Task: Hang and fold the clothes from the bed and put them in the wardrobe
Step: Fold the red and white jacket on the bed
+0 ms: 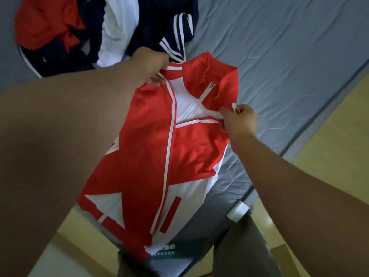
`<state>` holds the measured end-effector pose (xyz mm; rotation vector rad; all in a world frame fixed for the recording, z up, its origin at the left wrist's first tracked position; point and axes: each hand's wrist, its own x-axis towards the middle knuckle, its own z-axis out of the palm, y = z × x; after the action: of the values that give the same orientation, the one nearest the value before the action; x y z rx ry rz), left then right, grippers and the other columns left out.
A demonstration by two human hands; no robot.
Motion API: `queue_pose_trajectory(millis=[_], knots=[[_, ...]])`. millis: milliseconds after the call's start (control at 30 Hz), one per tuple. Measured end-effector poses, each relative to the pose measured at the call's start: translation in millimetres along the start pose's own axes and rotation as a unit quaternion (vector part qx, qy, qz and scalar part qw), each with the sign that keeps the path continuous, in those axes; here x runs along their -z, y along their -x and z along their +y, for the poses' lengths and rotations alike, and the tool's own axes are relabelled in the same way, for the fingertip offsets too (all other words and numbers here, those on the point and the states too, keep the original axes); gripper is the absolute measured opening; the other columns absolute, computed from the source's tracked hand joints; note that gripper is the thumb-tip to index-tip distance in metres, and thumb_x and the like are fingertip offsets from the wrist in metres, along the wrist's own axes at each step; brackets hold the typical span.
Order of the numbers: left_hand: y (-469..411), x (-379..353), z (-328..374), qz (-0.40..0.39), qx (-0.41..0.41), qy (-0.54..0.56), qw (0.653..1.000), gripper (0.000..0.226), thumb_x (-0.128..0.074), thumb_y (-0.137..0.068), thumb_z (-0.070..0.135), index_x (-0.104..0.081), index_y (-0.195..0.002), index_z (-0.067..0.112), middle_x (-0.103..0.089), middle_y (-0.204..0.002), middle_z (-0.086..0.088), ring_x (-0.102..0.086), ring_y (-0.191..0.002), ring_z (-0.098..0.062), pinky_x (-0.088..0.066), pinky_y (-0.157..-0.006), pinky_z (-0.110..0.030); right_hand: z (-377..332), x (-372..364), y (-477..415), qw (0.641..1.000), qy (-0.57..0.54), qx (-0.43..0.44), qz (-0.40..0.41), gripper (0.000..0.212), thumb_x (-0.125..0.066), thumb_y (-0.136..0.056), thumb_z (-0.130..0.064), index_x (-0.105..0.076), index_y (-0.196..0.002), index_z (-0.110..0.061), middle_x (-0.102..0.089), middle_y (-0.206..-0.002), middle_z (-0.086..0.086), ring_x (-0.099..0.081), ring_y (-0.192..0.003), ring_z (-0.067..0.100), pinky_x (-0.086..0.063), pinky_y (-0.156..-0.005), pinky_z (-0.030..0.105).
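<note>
One garment in hand: red-and-white track jacket [189,148], held out by its two shoulders over the near edge of the bed [289,56], collar [221,76] away from the person and hem hanging toward their legs.

Hold, left: left hand [151,66] at the shoulder with the white stripes, its fingers [156,80] curled and closed on the cloth.

Hold, right: right hand [240,118] at the opposite shoulder, just below the collar. Its fingers [225,114] pinch a fold tightly, and a white strip of fabric pokes up past the knuckles.

Handling, by my reckoning: light, thin, smooth sports fabric. It is wholly limp between the two holds and sags in creases, so it will take no shape of its own. Likely slippery, so a loose pinch may let it slide. Nothing fragile; the one hard part is the metal zip pull [212,84], sitting high at the neck. The collar stands a little firmer than the body.

Where to hold: the shoulder seams, as now, suit feeding in a hanger or laying it flat. The hem corners would serve for a fold. From here I cannot tell where the sleeves lie.

Also present: heap of clothes [60,27] at the far side of the bed in red, white and navy with white stripes [179,27], touching the jacket's left shoulder. Wardrobe not in sight.
</note>
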<state>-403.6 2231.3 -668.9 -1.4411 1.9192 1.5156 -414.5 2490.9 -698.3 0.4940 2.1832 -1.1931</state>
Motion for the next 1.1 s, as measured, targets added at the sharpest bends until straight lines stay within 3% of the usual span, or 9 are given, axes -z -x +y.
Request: queue_pose_trajectory(millis=[133, 200, 300, 367, 500, 767, 900, 1000, 1100], knots=[[43, 46, -50, 0.037, 0.034, 0.136, 0.989, 0.017, -0.068, -0.087, 0.031, -0.066, -0.091, 0.015, -0.068, -0.068, -0.001, -0.070, -0.057, -0.019, -0.060, -0.059, -0.031, 33, -17, 92, 0.966, 0.194, 0.117, -0.124, 0.023, -0.070, -0.080, -0.036, -0.060, -0.070, -0.017, -0.060, -0.057, -0.009, -0.057, -0.053, 0.004, -0.045, -0.051, 0.023], [67, 70, -85, 0.040, 0.042, 0.126, 0.990, 0.006, -0.074, -0.086, 0.016, -0.069, -0.085, 0.012, -0.069, -0.062, 0.000, -0.068, -0.053, -0.013, -0.057, -0.054, -0.025, 55, -31, 139, 0.924, 0.283, 0.149, -0.212, 0.028, -0.065, -0.084, -0.039, -0.056, -0.066, -0.019, -0.059, -0.060, -0.006, -0.059, -0.052, 0.006, -0.050, -0.051, 0.029], [95, 107, -148, 0.061, 0.046, 0.085, 0.993, 0.027, -0.066, -0.074, -0.014, -0.069, -0.074, 0.013, -0.065, -0.053, -0.004, -0.062, -0.044, -0.014, -0.053, -0.049, -0.023, 88, -61, 195, 0.843, 0.397, 0.209, -0.298, 0.021, -0.058, -0.088, -0.038, -0.049, -0.073, -0.026, -0.052, -0.085, -0.006, -0.061, -0.073, 0.020, -0.053, -0.065, 0.036], [111, 128, -192, 0.095, 0.052, 0.050, 0.993, 0.036, -0.064, -0.069, -0.017, -0.069, -0.072, 0.018, -0.065, -0.061, -0.003, -0.060, -0.049, -0.015, -0.050, -0.049, -0.024, 107, -84, 222, 0.800, 0.448, 0.231, -0.327, 0.011, -0.055, -0.090, -0.036, -0.054, -0.092, -0.025, -0.052, -0.100, -0.003, -0.062, -0.081, 0.023, -0.057, -0.073, 0.041], [134, 151, -284, 0.113, 0.066, -0.034, 0.991, 0.042, -0.067, -0.069, -0.013, -0.072, -0.071, 0.029, -0.069, -0.075, 0.004, -0.059, -0.058, -0.007, -0.046, -0.050, -0.017, 151, -133, 260, 0.730, 0.523, 0.240, -0.369, 0.031, -0.046, -0.097, -0.041, -0.050, -0.119, -0.021, -0.049, -0.116, 0.001, -0.061, -0.082, 0.023, -0.058, -0.069, 0.039], [128, 142, -366, 0.145, 0.016, -0.088, 0.985, 0.042, -0.060, -0.084, -0.002, -0.073, -0.111, 0.028, -0.062, -0.131, -0.001, -0.060, -0.116, -0.019, -0.048, -0.098, -0.024, 196, -178, 266, 0.700, 0.586, 0.185, -0.363, 0.043, -0.046, -0.099, -0.041, -0.042, -0.135, -0.017, -0.038, -0.135, 0.009, -0.062, -0.091, 0.030, -0.052, -0.069, 0.038], [123, 142, -355, 0.150, -0.022, -0.046, 0.987, 0.040, -0.063, -0.082, 0.008, -0.063, -0.120, 0.023, -0.064, -0.117, 0.007, -0.061, -0.108, -0.014, -0.045, -0.089, -0.019, 194, -180, 258, 0.688, 0.587, 0.218, -0.366, 0.047, -0.040, -0.101, -0.045, -0.040, -0.141, -0.021, -0.045, -0.133, 0.007, -0.058, -0.087, 0.024, -0.042, -0.061, 0.031], [131, 137, -354, 0.159, 0.071, 0.007, 0.985, 0.062, -0.077, -0.073, 0.038, -0.046, -0.121, 0.016, -0.055, -0.109, 0.004, -0.056, -0.096, -0.015, -0.044, -0.075, -0.027, 191, -174, 256, 0.658, 0.613, 0.226, -0.374, 0.053, -0.039, -0.099, -0.052, -0.039, -0.143, -0.023, -0.046, -0.132, 0.005, -0.063, -0.098, 0.028, -0.041, -0.059, 0.031], [144, 126, -360, 0.099, 0.153, -0.025, 0.983, 0.092, -0.076, -0.073, 0.047, -0.031, -0.144, 0.008, -0.053, -0.128, -0.006, -0.056, -0.111, -0.027, -0.048, -0.085, -0.037, 184, -167, 255, 0.637, 0.621, 0.211, -0.405, 0.053, -0.044, -0.097, -0.047, -0.041, -0.143, -0.023, -0.046, -0.132, 0.004, -0.061, -0.105, 0.031, -0.052, -0.073, 0.039]])
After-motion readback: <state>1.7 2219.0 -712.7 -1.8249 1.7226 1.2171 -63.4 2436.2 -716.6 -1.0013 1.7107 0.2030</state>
